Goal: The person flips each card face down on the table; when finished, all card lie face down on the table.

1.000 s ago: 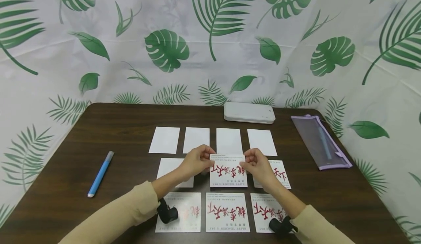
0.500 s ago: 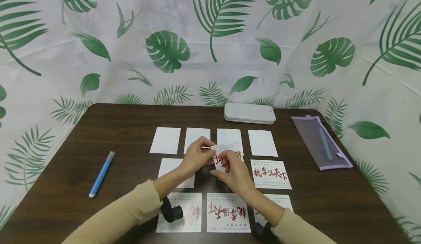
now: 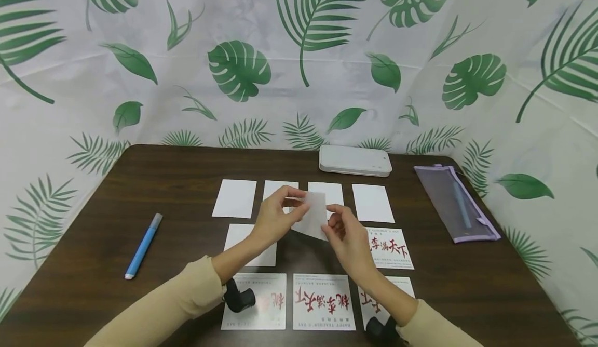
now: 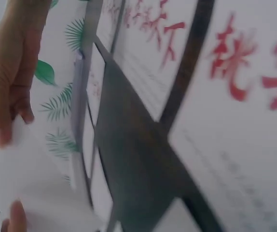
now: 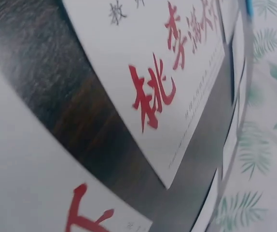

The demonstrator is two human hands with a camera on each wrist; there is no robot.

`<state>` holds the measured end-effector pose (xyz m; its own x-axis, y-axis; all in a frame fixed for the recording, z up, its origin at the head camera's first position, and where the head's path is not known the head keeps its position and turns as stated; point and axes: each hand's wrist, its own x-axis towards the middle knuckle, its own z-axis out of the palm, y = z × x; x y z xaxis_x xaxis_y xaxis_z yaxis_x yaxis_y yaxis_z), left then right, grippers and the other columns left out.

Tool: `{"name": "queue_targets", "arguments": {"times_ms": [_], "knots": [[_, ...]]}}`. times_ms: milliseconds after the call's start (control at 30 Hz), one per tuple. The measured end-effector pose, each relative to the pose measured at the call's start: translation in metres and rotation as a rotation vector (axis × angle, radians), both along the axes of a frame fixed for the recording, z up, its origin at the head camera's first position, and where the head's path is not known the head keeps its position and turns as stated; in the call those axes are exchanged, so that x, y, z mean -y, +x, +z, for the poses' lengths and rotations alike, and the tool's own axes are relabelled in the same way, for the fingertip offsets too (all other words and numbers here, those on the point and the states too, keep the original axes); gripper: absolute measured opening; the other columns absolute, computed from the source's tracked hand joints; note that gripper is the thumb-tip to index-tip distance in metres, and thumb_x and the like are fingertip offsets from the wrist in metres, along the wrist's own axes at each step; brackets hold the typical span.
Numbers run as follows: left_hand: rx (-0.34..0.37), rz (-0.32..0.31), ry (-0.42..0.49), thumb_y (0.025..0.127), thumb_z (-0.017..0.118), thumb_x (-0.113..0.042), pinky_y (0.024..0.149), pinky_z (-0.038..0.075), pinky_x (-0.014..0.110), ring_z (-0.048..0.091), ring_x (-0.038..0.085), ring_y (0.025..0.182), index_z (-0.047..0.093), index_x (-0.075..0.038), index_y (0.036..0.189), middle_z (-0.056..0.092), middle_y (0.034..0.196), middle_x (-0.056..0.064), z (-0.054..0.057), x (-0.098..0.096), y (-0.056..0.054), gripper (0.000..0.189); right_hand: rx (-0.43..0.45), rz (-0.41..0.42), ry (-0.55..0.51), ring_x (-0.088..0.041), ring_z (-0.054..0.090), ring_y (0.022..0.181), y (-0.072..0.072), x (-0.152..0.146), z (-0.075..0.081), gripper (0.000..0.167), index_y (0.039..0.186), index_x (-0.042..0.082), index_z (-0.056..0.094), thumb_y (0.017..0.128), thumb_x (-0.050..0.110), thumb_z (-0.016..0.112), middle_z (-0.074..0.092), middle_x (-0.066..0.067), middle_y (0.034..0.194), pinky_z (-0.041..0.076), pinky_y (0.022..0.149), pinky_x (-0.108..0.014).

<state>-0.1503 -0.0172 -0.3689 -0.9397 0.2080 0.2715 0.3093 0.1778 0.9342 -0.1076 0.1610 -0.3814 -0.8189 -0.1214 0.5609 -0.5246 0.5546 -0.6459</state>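
Both hands hold up one square card [image 3: 312, 217], raised off the table and tilted, its blank white face toward the head camera. My left hand [image 3: 275, 217] pinches it at the upper left, and my right hand [image 3: 348, 245] pinches its right edge lower down. In the left wrist view the white card [image 4: 42, 188] spans between the right hand [image 4: 8, 72] and the left fingertips [image 4: 15, 217]. Below lie cards with red Chinese characters: a front-row middle card [image 3: 324, 310], a front-left card [image 3: 261, 287], a front-right card [image 3: 399, 287] and a middle-row right card [image 3: 397, 251].
A row of blank white cards, including a far-left card [image 3: 234, 199], lies beyond the hands; another blank card [image 3: 243, 235] is under the left arm. A blue marker [image 3: 144, 245] is at left. A white case [image 3: 355, 161] and a purple-edged mesh pouch [image 3: 439, 196] are farther back.
The card showed its red characters upright-facing a second ago; it has since been lifted, turned and now shows its blank side. The right hand went inward, then back right to grip the edge.
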Motion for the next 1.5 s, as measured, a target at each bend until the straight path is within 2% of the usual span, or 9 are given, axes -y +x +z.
{"name": "queue_targets", "arguments": {"times_ms": [100,167,267,367,567,833,1067,1300,1500], "knots": [[0.046,0.079,-0.075,0.081,0.073,-0.008,0.073,0.055,0.033,0.064,0.026,0.096,0.06,-0.004,0.112,0.064,0.112,0.011,-0.011,0.01,0.0,0.033,0.143,-0.016,-0.147,-0.006,0.051,0.062,-0.004,-0.008,-0.001,0.042,0.115,0.0,0.052,0.078,-0.01,0.069,0.056,-0.006,0.078,0.046,0.052,-0.018],[0.1,0.102,-0.103,0.08,0.073,-0.006,0.074,0.055,0.032,0.065,0.026,0.094,0.059,-0.003,0.117,0.063,0.114,0.013,-0.018,0.016,0.001,0.04,0.249,-0.009,-0.258,-0.006,0.052,0.061,-0.006,-0.013,-0.003,0.042,0.118,0.0,0.05,0.08,-0.009,0.067,0.056,-0.01,0.079,0.048,0.053,-0.019],[0.179,0.095,-0.116,0.079,0.073,-0.004,0.07,0.055,0.029,0.067,0.025,0.089,0.058,-0.003,0.123,0.065,0.11,0.015,-0.025,0.021,0.002,0.047,0.379,-0.011,-0.365,-0.008,0.053,0.059,-0.01,-0.019,-0.006,0.043,0.121,-0.001,0.048,0.083,-0.007,0.065,0.056,-0.015,0.081,0.052,0.055,-0.022],[0.2,0.068,-0.124,0.078,0.073,-0.002,0.065,0.055,0.026,0.068,0.021,0.081,0.059,-0.003,0.124,0.067,0.101,0.015,-0.029,0.023,0.004,0.048,0.462,-0.039,-0.383,-0.012,0.056,0.06,-0.012,-0.024,-0.01,0.043,0.123,-0.002,0.047,0.084,-0.005,0.065,0.056,-0.016,0.082,0.053,0.057,-0.024],[0.168,0.029,-0.169,0.077,0.073,0.0,0.056,0.049,0.019,0.065,0.016,0.072,0.06,-0.001,0.124,0.069,0.095,0.014,-0.034,0.023,0.009,0.049,0.541,-0.088,-0.317,-0.018,0.059,0.058,-0.012,-0.031,-0.019,0.041,0.12,-0.004,0.051,0.082,-0.005,0.067,0.059,-0.015,0.078,0.054,0.055,-0.026],[0.139,-0.087,-0.299,0.076,0.074,-0.001,0.053,0.049,0.017,0.063,0.012,0.068,0.057,0.006,0.124,0.068,0.092,0.012,-0.042,0.023,0.021,0.051,0.648,-0.136,-0.095,-0.013,0.058,0.051,-0.007,-0.04,-0.032,0.037,0.111,-0.002,0.058,0.077,-0.003,0.072,0.061,-0.007,0.067,0.052,0.049,-0.024],[0.065,-0.168,-0.428,0.075,0.075,-0.002,0.051,0.047,0.017,0.059,0.01,0.067,0.059,0.012,0.118,0.065,0.085,0.008,-0.045,0.021,0.026,0.048,0.648,-0.094,0.036,-0.013,0.058,0.051,-0.002,-0.044,-0.034,0.034,0.107,-0.003,0.059,0.076,-0.002,0.073,0.059,-0.002,0.062,0.049,0.047,-0.021],[-0.025,-0.163,-0.552,0.073,0.078,-0.005,0.054,0.042,0.018,0.051,0.006,0.062,0.067,0.001,0.087,0.062,0.074,0.002,-0.043,0.018,0.028,0.019,0.624,-0.083,0.157,-0.01,0.051,0.049,0.0,-0.044,-0.034,0.034,0.104,-0.003,0.058,0.075,0.0,0.074,0.057,0.001,0.063,0.042,0.044,-0.021],[-0.087,-0.163,-0.614,0.071,0.079,-0.005,0.05,0.038,0.019,0.045,0.006,0.056,0.059,-0.006,0.069,0.056,0.064,-0.003,-0.043,0.016,0.027,0.02,0.609,-0.1,0.239,-0.009,0.045,0.053,0.0,-0.043,-0.036,0.034,0.101,0.0,0.056,0.074,0.004,0.076,0.053,0.003,0.064,0.035,0.047,-0.02]]}}
